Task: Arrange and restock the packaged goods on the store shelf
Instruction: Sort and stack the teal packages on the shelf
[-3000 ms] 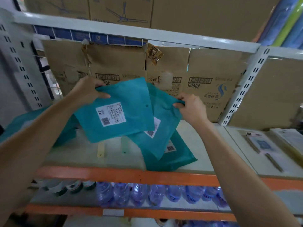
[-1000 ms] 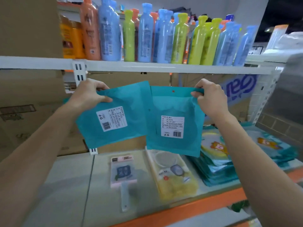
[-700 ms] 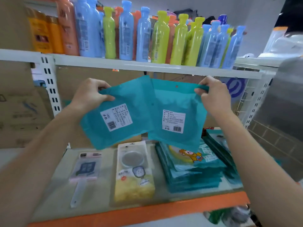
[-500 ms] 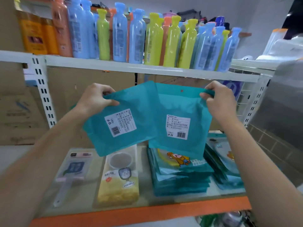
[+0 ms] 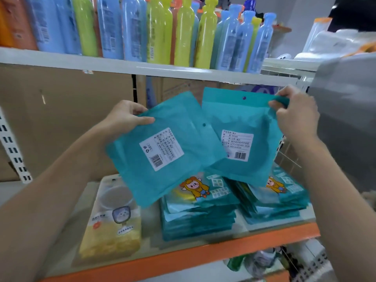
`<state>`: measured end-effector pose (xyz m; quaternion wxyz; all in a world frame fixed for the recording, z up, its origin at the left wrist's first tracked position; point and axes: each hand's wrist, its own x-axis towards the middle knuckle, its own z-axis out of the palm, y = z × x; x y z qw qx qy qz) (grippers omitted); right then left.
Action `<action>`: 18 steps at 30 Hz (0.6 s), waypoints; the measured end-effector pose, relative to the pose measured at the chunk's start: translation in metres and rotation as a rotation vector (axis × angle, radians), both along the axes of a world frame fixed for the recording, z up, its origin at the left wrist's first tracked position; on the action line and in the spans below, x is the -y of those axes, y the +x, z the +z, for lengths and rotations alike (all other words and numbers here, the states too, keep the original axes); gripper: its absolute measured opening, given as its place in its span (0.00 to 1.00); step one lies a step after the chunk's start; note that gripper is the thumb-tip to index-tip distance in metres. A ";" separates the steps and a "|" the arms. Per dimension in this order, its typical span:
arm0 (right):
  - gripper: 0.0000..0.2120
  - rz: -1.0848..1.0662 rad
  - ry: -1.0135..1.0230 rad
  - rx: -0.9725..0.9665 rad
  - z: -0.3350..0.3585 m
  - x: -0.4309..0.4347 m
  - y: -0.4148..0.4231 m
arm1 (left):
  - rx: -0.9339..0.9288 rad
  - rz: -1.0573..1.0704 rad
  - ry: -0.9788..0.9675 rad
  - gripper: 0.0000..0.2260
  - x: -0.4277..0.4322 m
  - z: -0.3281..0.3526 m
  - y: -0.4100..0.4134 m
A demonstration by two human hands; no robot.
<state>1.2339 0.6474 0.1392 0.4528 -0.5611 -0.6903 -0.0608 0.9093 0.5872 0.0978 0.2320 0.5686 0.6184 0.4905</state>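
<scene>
Nearest is the orange front edge [image 5: 183, 259] of the shelf, running across the bottom of the view. On the board behind it a yellow pack [image 5: 110, 226] lies flat at the left. Just beside it to the right stands a left stack of teal packets [image 5: 199, 216], and next to that a right stack [image 5: 274, 202]; both lie face up and show a cartoon child in a yellow coat.

Two more teal packets are held in the air above the stacks, backs toward the camera, each with a white barcode label. The left hand [image 5: 124, 121] grips the left packet [image 5: 183, 123] by its upper left edge — thumb pressed flat on the near face, the other fingers curled behind. This packet is tilted, its lower corner hanging in front of the yellow pack and the left stack, and its right corner overlaps the packet next to it. The right hand [image 5: 295, 117] pinches the top right corner of the right packet [image 5: 240, 119] with curled fingers — this one hangs nearly upright, its hanging hole at the top, its lower edge over both stacks.

Behind the hands brown cardboard boxes [image 5: 67, 123] fill the back of the shelf. Above them runs a white upper shelf [image 5: 142, 71], lined with tall bottles [image 5: 158, 29] in blue and yellow-green, with orange ones at the far left.
</scene>
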 end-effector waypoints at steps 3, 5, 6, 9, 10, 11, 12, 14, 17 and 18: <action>0.07 -0.034 0.014 0.033 0.000 -0.007 0.022 | 0.134 0.052 -0.095 0.02 -0.014 -0.012 0.018; 0.07 -0.045 0.013 0.033 0.000 -0.014 0.039 | 0.216 0.066 -0.154 0.06 -0.024 -0.021 0.029; 0.07 -0.046 0.012 0.032 -0.001 -0.018 0.047 | 0.224 0.087 -0.185 0.08 -0.027 -0.025 0.034; 0.07 -0.028 0.015 0.015 0.001 -0.030 0.078 | 0.215 0.159 -0.233 0.11 -0.040 -0.034 0.049; 0.07 -0.014 0.013 0.002 0.001 -0.034 0.085 | 0.200 0.169 -0.259 0.09 -0.040 -0.036 0.052; 0.07 0.006 0.017 -0.008 0.001 -0.040 0.094 | 0.190 0.186 -0.281 0.06 -0.045 -0.040 0.056; 0.06 0.029 0.021 -0.014 0.002 -0.046 0.103 | 0.177 0.223 -0.300 0.03 -0.049 -0.044 0.062; 0.05 0.069 0.018 -0.031 0.002 -0.059 0.120 | 0.129 0.300 -0.301 0.05 -0.057 -0.056 0.070; 0.04 0.122 0.011 -0.040 0.005 -0.076 0.138 | 0.010 0.444 -0.310 0.06 -0.068 -0.080 0.069; 0.03 0.144 0.013 -0.039 0.006 -0.081 0.142 | -0.040 0.477 -0.327 0.09 -0.071 -0.087 0.067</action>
